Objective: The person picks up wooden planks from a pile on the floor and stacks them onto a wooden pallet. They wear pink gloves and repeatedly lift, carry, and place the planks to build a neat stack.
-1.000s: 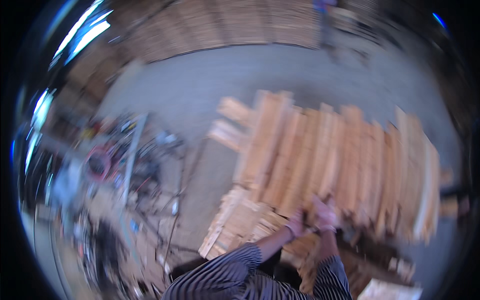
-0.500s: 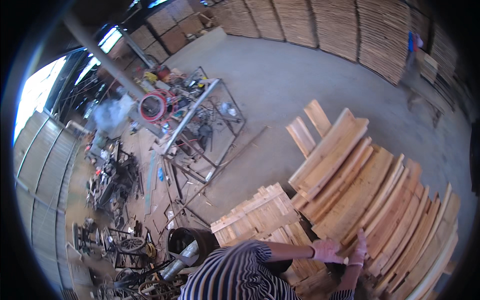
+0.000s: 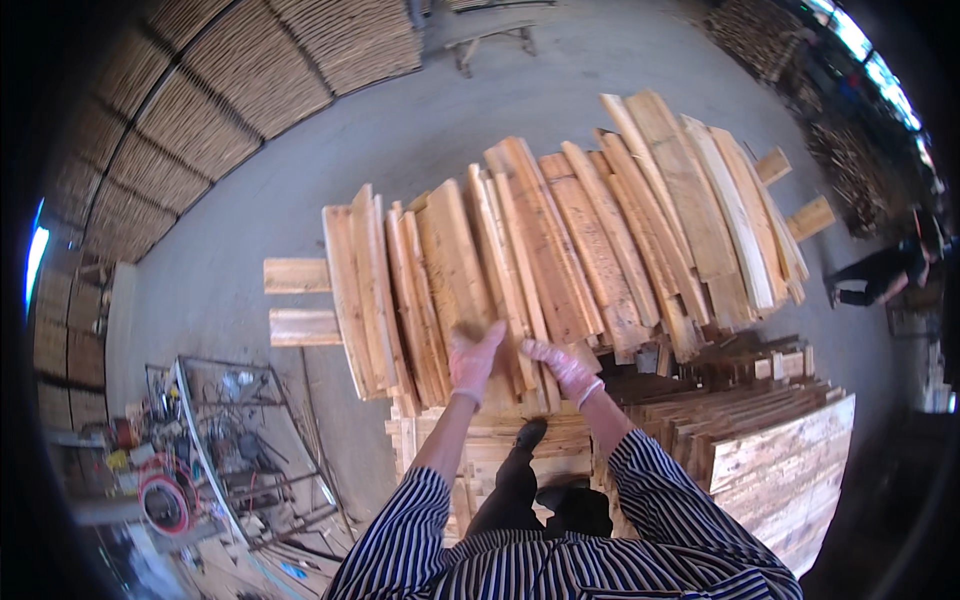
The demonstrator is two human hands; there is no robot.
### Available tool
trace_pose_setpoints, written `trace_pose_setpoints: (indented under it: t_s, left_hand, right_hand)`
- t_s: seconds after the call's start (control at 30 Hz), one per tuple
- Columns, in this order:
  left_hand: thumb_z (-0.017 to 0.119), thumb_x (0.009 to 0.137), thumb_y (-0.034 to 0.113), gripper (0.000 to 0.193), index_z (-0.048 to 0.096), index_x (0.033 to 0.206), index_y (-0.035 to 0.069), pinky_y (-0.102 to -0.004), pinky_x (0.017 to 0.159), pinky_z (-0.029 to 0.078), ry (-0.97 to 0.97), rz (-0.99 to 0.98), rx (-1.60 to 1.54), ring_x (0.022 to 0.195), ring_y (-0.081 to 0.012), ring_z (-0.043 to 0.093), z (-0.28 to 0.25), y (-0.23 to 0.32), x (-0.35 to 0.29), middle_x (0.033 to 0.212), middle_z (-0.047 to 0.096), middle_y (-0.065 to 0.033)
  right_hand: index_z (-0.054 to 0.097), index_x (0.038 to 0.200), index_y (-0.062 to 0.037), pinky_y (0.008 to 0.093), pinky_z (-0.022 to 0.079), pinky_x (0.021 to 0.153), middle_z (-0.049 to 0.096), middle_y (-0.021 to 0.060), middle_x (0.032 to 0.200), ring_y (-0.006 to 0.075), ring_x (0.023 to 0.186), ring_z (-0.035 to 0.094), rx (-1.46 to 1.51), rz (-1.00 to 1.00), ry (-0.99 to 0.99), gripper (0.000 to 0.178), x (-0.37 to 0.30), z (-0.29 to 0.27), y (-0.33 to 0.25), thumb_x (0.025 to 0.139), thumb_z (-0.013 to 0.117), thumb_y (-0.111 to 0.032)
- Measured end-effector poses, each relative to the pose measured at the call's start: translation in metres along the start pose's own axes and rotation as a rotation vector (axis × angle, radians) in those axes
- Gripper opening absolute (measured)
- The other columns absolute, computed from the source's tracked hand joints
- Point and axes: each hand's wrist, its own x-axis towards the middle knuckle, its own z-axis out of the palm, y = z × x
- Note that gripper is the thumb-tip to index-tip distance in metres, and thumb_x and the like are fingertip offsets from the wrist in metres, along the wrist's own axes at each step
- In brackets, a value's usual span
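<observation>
A broad row of rough, light-brown planks [image 3: 570,225] lies side by side in front of me, their near ends toward my body. My left hand [image 3: 473,362], in a thin translucent glove, is at the near ends of the planks left of the middle. Its thumb stands apart from the slightly blurred fingers. Just to its right, my right hand [image 3: 563,368], gloved the same way, reaches its thumb leftward to the edges of several narrow planks [image 3: 515,300]. I see no plank lifted in either hand.
Crosswise boards [image 3: 297,275] stick out under the row at the left. Stacked timber [image 3: 780,440] stands at my right. A metal frame [image 3: 215,460] with cluttered tools is at lower left. Tall plank stacks [image 3: 240,80] line the back; a person [image 3: 890,270] is at far right.
The view has swung to the right, so the plank row is now in front of me and the metal frame at lower left. Both hands remain at the planks' near ends.
</observation>
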Motion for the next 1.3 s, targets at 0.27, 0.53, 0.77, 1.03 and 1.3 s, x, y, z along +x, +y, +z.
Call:
trace_pose_setpoints:
  t_s: [0.27,0.53,0.77,1.03,1.3]
  left_hand:
    - [0.047,0.102,0.064,0.080,0.037,0.157,0.007,-0.0422,0.117,0.040,-0.821,-0.341,-0.779,0.138,-0.0286,0.048,-0.032,-0.018,-0.081,0.156,0.044,-0.0123]
    - [0.046,0.102,0.058,0.076,0.037,0.156,0.006,-0.0465,0.117,0.038,-0.904,0.055,-0.583,0.140,-0.0322,0.047,-0.005,0.013,-0.076,0.154,0.047,-0.0155]
    - [0.051,0.101,0.046,0.064,0.044,0.150,0.007,-0.0468,0.111,0.043,-1.029,0.377,-0.450,0.132,-0.0341,0.052,0.032,0.127,-0.140,0.146,0.052,-0.0155]
    - [0.055,0.099,0.033,0.051,0.051,0.143,0.008,-0.0472,0.104,0.048,-1.162,1.224,-0.313,0.123,-0.0362,0.058,0.083,0.230,-0.263,0.137,0.059,-0.0155]
    - [0.060,0.097,0.019,0.040,0.059,0.136,0.010,-0.0475,0.097,0.053,-0.980,2.342,-0.171,0.114,-0.0383,0.065,0.160,0.262,-0.399,0.128,0.065,-0.0155]
  right_hand:
    - [0.056,0.142,-0.0010,0.0378,0.052,0.103,0.067,0.0109,0.132,0.0211,0.120,0.063,0.192,-0.017,-0.172,0.066,-0.132,-0.003,0.046,0.094,0.074,-0.042]
    - [0.027,0.161,-0.0084,0.0389,0.055,0.081,0.070,0.0178,0.106,0.0306,0.091,0.069,-0.456,-0.177,0.116,0.116,-0.175,0.021,-0.004,0.069,0.081,-0.054]
    - [0.012,0.166,-0.0155,0.0472,0.052,0.092,0.060,0.0235,0.116,0.0421,0.106,0.064,-0.884,-0.405,0.503,0.127,-0.308,0.015,-0.041,0.067,0.084,-0.048]
    - [0.009,0.164,-0.0045,0.0467,0.043,0.111,0.039,0.0318,0.148,0.0472,0.133,0.046,-0.904,-1.017,0.900,0.130,-0.489,-0.015,-0.038,0.065,0.088,-0.033]
    - [0.013,0.161,0.0008,0.0446,0.048,0.106,0.052,0.0303,0.136,0.0460,0.124,0.056,-0.732,-1.079,1.584,0.130,-0.557,-0.066,0.032,0.063,0.089,-0.038]
